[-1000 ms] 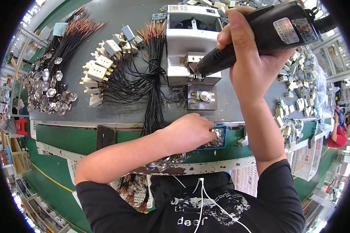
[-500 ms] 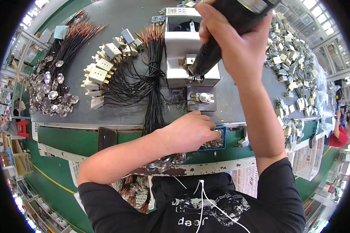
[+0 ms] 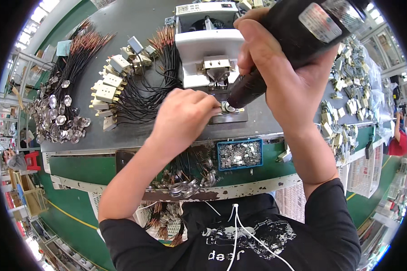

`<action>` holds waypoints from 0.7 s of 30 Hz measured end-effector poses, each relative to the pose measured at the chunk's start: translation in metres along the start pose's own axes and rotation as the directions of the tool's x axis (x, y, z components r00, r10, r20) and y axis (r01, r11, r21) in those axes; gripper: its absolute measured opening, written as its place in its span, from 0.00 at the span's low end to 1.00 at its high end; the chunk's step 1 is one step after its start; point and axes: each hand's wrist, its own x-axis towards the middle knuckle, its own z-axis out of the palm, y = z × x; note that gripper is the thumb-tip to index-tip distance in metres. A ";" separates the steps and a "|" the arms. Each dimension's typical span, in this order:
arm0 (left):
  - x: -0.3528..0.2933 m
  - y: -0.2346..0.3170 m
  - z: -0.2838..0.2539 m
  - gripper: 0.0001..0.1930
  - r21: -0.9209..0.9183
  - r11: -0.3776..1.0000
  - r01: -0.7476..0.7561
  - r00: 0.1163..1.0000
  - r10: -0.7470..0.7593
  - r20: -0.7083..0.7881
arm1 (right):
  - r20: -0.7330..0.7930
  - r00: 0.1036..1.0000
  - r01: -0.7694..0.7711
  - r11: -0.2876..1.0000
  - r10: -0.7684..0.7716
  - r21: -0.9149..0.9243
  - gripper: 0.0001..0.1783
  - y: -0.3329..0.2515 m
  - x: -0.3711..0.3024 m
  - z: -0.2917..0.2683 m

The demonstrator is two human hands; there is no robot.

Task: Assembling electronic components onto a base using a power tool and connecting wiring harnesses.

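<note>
My right hand [image 3: 287, 86] grips a black electric screwdriver [image 3: 294, 36], tilted with its nose down to the left. That nose rests on or just above a small part on a metal fixture block [image 3: 233, 119]. Beside it, my left hand [image 3: 181, 113] has its fingertips pinched together at the part's left edge; whatever lies between them is too small to make out. Directly behind the fixture stands a white screw feeder [image 3: 194, 43]. Its metal outlet [image 3: 218, 72] faces me.
Black wires with copper ends [image 3: 165, 67] and white-grey connector blocks [image 3: 106, 92] lie left of the feeder. Farther left are wires with round metal caps [image 3: 61, 113]. A blue tray [image 3: 218, 158] holds small metal pieces. Loose blocks [image 3: 343, 86] cover the right side.
The screwdriver has come from the feeder's outlet toward me, down to the fixture. My left hand has left the blue tray and moved up and left to the fixture's side.
</note>
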 end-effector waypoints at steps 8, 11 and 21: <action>-0.002 0.003 0.031 0.08 0.029 1.000 0.011 1.000 -0.010 -0.024 | 0.194 0.979 0.109 0.974 -0.070 -0.200 0.16 0.002 -0.001 -0.027; -0.009 -0.001 0.033 0.07 -0.015 1.000 -0.011 1.000 0.011 0.010 | 0.086 0.975 0.213 0.972 -0.205 -0.099 0.08 0.016 -0.006 -0.019; -0.009 -0.006 0.029 0.07 -0.104 0.995 0.004 0.999 0.000 0.039 | 0.113 0.963 0.259 0.952 -0.243 -0.160 0.18 0.060 0.003 -0.021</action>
